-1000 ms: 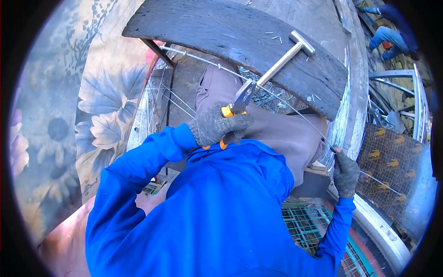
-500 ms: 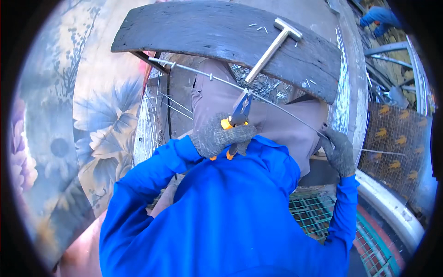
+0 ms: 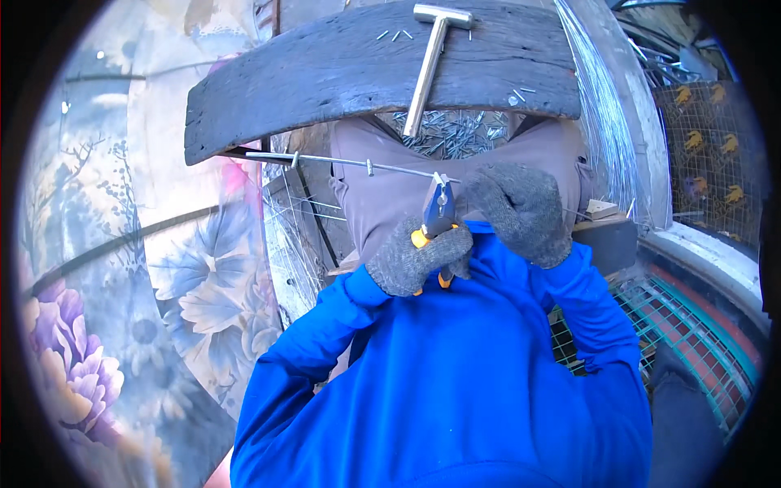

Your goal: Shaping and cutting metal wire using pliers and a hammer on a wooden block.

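Note:
My left hand (image 3: 415, 256), in a grey knit glove, is closed round a pair of pliers (image 3: 440, 213) with yellow and black handles. The jaws point away from me and meet a thin metal rod (image 3: 333, 159) that runs left from them. Two short metal pieces sit crosswise on the rod, with another bit at the jaws. Close by on the right, my right hand (image 3: 521, 211), gloved too, is curled over the rod's line, hiding that stretch. A thin end of the wire shows beyond it.
Across my lap lies a dark, worn wooden plank (image 3: 325, 81) carrying a metal hammer (image 3: 427, 73) and several small metal pins. Many more cut pieces (image 3: 455, 134) lie beyond its near edge. Long wires (image 3: 606, 106) stand at right; green wire mesh (image 3: 683, 325) is at lower right.
My right hand has slid left from far along the rod to beside the pliers. The view has shifted, while the left hand keeps its grip on the pliers.

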The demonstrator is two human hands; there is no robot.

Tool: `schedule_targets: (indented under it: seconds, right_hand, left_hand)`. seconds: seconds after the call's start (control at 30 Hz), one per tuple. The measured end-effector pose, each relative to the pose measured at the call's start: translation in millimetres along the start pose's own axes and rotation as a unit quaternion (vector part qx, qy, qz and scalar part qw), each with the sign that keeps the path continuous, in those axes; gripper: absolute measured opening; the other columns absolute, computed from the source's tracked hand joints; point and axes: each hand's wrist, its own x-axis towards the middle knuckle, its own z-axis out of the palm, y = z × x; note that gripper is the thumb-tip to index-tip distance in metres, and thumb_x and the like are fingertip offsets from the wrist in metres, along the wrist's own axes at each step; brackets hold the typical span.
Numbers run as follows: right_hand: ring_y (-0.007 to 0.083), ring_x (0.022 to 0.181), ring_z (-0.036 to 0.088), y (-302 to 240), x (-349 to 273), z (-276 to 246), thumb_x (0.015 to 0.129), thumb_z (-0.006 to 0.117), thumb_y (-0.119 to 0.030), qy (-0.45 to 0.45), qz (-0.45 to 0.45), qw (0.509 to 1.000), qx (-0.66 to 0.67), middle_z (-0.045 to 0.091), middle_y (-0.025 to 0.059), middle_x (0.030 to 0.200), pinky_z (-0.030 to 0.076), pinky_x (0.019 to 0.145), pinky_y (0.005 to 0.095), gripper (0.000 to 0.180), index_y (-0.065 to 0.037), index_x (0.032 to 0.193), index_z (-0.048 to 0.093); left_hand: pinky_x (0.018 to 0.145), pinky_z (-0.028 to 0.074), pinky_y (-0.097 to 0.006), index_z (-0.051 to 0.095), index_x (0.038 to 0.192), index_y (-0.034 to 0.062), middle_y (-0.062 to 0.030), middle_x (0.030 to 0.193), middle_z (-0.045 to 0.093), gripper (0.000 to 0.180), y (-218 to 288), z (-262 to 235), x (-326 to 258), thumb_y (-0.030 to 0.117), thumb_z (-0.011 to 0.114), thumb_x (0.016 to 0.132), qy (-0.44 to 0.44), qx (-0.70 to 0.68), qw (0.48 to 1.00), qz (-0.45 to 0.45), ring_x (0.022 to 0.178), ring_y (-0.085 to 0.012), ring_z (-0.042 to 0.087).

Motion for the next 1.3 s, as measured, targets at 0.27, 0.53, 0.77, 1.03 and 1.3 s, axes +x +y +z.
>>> schedule_targets:
  seconds: [0.27,0.53,0.77,1.03,1.3]
  right_hand:
    - [0.0322,0.067,0.068,15,10,-25,0.087,0.077,-0.026,0.005,-0.098,0.993,-0.062,0.070,0.0138,0.078,0.052,0.058,0.0413,0.021,-0.005,0.087,0.074]
    - [0.0292,0.078,0.070,36,18,-24,0.089,0.072,-0.030,-0.083,-0.045,0.995,0.022,0.073,0.0117,0.089,0.056,0.068,0.0372,0.022,-0.010,0.097,0.076]
    - [0.0276,0.095,0.071,40,15,-26,0.086,0.072,-0.034,-0.118,-0.070,0.990,0.034,0.072,0.0076,0.110,0.058,0.079,0.0368,0.041,-0.015,0.121,0.070]
    - [0.0258,0.101,0.070,42,11,-23,0.078,0.075,-0.025,-0.093,-0.176,0.962,-0.185,0.070,0.0073,0.116,0.058,0.083,0.0362,0.049,-0.014,0.125,0.068]
    - [0.0260,0.092,0.072,28,14,-26,0.082,0.074,-0.016,-0.054,-0.101,0.992,-0.057,0.074,0.0106,0.104,0.059,0.078,0.0354,0.033,-0.008,0.114,0.074]
  left_hand:
    - [0.066,0.052,-0.031,0.061,0.100,0.0012,-0.0132,0.086,0.069,0.038,9,17,2,0.038,0.054,0.104,-0.092,-0.148,0.984,-0.016,0.072,-0.0192,0.066]
    - [0.069,0.052,-0.032,0.060,0.098,0.0011,-0.0129,0.081,0.069,0.036,15,16,9,0.035,0.053,0.105,-0.036,-0.157,0.986,-0.049,0.071,-0.0189,0.066]
    - [0.068,0.053,-0.033,0.064,0.094,-0.0006,-0.0141,0.084,0.068,0.036,29,7,13,0.033,0.055,0.103,-0.025,-0.035,0.998,-0.046,0.071,-0.0223,0.067]
    - [0.056,0.052,-0.030,0.066,0.089,-0.0004,-0.0119,0.075,0.069,0.036,17,3,21,0.033,0.060,0.101,0.132,0.077,0.985,-0.074,0.062,-0.0180,0.065]
    - [0.062,0.054,-0.033,0.065,0.098,-0.0011,-0.0118,0.078,0.069,0.031,32,2,21,0.030,0.061,0.101,0.032,0.060,0.994,-0.089,0.067,-0.0194,0.068]
